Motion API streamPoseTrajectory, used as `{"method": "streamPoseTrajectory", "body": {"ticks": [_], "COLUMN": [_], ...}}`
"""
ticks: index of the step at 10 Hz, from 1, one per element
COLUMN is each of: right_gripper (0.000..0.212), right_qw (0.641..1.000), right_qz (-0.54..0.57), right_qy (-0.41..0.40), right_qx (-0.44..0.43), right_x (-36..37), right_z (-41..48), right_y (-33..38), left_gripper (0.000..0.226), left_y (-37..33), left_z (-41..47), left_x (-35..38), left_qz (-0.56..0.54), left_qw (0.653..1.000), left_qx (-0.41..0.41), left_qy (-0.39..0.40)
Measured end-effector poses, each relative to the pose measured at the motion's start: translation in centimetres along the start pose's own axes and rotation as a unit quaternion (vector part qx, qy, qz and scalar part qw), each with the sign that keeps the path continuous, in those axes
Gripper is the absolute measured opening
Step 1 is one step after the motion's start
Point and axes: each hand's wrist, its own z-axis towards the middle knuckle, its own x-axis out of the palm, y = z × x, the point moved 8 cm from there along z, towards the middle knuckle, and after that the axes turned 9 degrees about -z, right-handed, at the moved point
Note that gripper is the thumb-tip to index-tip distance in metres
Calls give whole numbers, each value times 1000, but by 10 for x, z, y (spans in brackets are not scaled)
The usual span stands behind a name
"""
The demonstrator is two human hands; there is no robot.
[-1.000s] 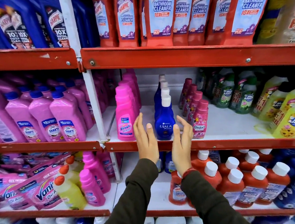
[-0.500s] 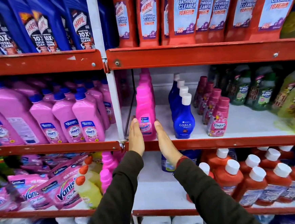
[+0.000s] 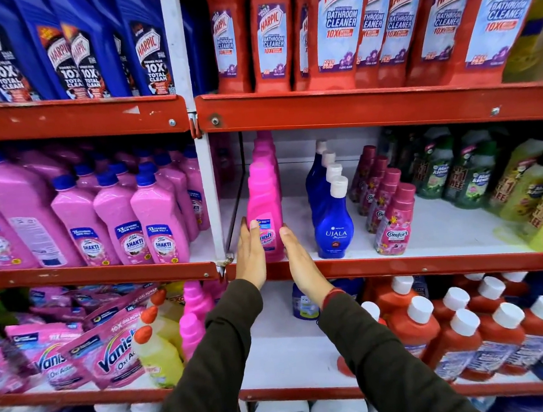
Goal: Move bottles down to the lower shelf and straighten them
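A bright pink Vanish bottle (image 3: 263, 200) stands upright at the front of a row on the middle shelf (image 3: 398, 265), close to the white upright post. My left hand (image 3: 249, 256) lies flat against its left side, thumb on the label. My right hand (image 3: 295, 259) presses flat on its right side. The bottle sits squeezed between both palms, fingers straight. To its right stand a row of blue Ujala bottles (image 3: 334, 230) and a row of dark pink Comfort bottles (image 3: 395, 225). The lower shelf (image 3: 285, 351) shows bare white board under my forearms.
Red bottles with white caps (image 3: 463, 343) fill the lower shelf's right side. Pink bottles (image 3: 194, 312), yellow bottles (image 3: 158, 354) and Vanish pouches (image 3: 112, 351) sit lower left. Pink Shakti bottles (image 3: 157, 221) stand left of the post. Harpic bottles (image 3: 340, 28) line the top shelf.
Both hands moved left from either side of the blue Ujala bottle to the pink Vanish bottle and closed in against its sides. The view shifted left too.
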Motion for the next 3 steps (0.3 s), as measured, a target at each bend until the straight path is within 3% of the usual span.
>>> {"method": "streamPoseTrajectory", "body": {"ticks": [2, 3], "right_gripper": [61, 53], "right_qw": [999, 995], "right_qz": [-31, -23], "right_qy": [0, -73], "right_qx": [-9, -61], "right_x": [-5, -29], "right_z": [-7, -20], "right_y": [6, 22], "left_gripper": [82, 69], "left_y": [-2, -17], "left_z": [-3, -16], "left_x": [-1, -7], "left_qz": [32, 86], "left_qw": [999, 988], "left_qx": [13, 83], "left_qy": [-16, -94]}}
